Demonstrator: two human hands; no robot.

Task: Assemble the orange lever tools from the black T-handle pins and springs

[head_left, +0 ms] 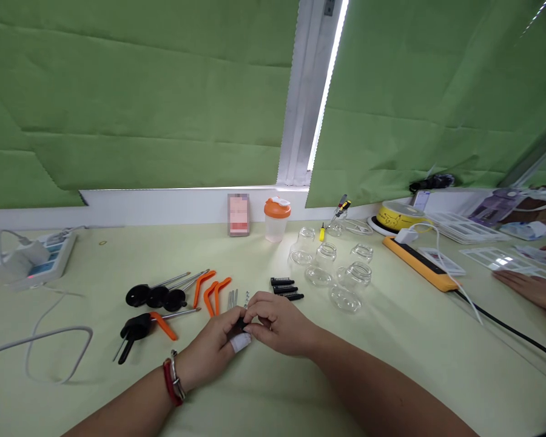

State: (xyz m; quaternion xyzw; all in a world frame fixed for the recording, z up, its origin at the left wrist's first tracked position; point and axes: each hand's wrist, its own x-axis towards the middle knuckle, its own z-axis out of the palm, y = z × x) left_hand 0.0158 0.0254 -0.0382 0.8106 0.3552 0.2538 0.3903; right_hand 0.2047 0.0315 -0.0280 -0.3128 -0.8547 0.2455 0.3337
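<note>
Nearest: left hand (213, 345) curled closed around a small black part (241, 323), with a white wrap (241, 342) on its thumb. Right hand (277, 321) bent in against it, fingertips gathered at the part; whether they grip it or only steady it, cannot tell. The part sits between the hands, mostly hidden by fingers.

Risk 1: part slips. Likely causes: its small size, and a wrapped thumb giving poor feel.

Risk 2: a dropped piece rolls. Loose metal rods (233, 300) lie just beyond the left hand, and a small metal piece (247, 297) close to the right fingers; a knuckle could push either away.

Left of the hands: black assembly (136, 328) with an orange piece (164, 326) lying against it; farther back, black round parts (157, 296) with metal shafts and orange angled pieces (216, 296). Shafts could snag a sleeve or wrist on a leftward reach.

Beyond the right hand: black toothed parts (284, 288), then clear glass jars (326, 258). Probable obstruction for the right arm; a careless sweep might topple one.

Farther right on the tabletop (273, 397): orange power strip (418, 264), a co-worker's hand (523, 288) well apart beyond it. Far back: orange-lidded cup (277, 218), out of the way.
</note>
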